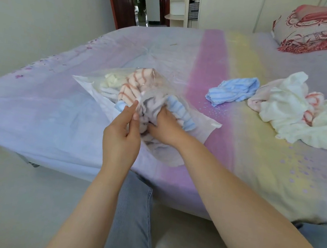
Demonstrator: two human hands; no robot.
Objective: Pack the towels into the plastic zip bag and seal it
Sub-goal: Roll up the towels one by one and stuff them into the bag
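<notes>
- I see the zip bag [93, 88] lying on the bed [39, 110] near its front edge, mouth toward me, already holding a cream, a red-striped and a blue-striped towel.
- My left hand [121, 137] pinches the bag's upper lip between thumb and fingers, lifting it open.
- My right hand [165, 127] is inside the mouth, fingers curled on a grey towel [154, 105].
- Blue towel [233, 91] lies loose to the right, well apart from the bag.
- Heap of white and pink towels [293, 111] lies further right.

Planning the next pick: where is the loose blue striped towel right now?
The blue striped towel lies on the bed, right of the zip bag, just left of the white towel pile.
</notes>
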